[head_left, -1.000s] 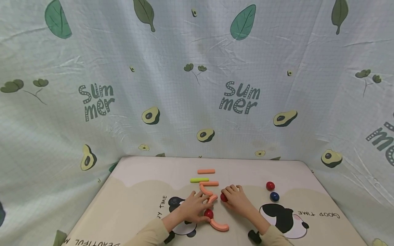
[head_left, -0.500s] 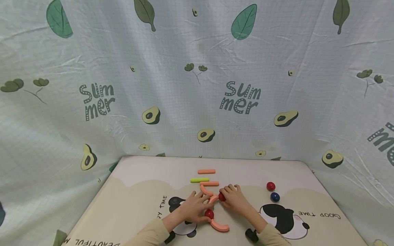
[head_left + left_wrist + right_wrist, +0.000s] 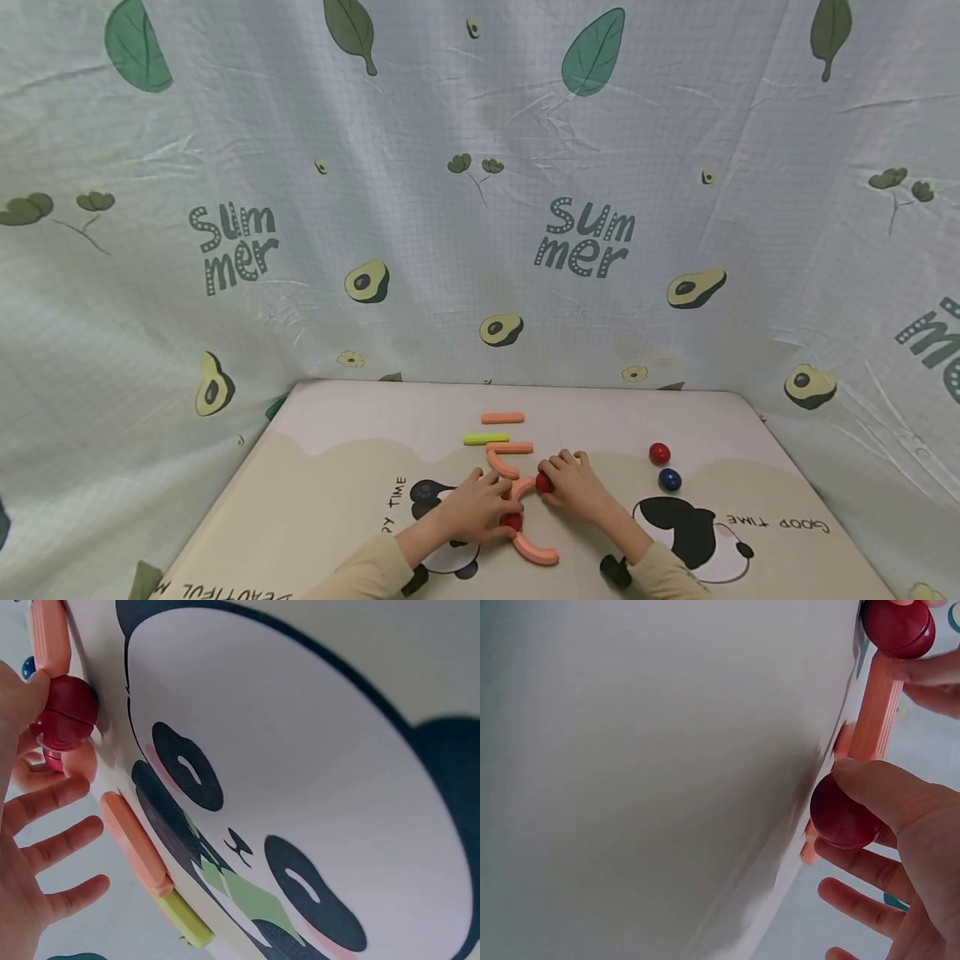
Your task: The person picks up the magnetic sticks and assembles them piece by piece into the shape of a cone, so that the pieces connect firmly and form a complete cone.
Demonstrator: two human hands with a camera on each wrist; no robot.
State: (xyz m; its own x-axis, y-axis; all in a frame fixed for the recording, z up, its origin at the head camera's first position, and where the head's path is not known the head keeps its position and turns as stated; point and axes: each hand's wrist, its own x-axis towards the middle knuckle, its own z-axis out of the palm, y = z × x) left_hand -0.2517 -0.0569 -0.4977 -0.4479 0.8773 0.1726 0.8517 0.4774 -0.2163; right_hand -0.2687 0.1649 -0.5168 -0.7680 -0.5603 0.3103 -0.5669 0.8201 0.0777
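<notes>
On the pale table (image 3: 322, 500), the left hand (image 3: 474, 506) and right hand (image 3: 577, 489) each pinch with thumb and finger (the remaining fingers spread). Between them runs a curved orange stick (image 3: 876, 709); smallest, one red ball (image 3: 69, 720) sits in the left grip, another red ball (image 3: 844, 816) in the right.

Smooth, glossy red balls (image 3: 843, 814)

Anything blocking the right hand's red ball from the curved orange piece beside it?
Nothing visible: the right hand pinches the red ball at the end of the curved orange piece, with no object showing between.
</notes>
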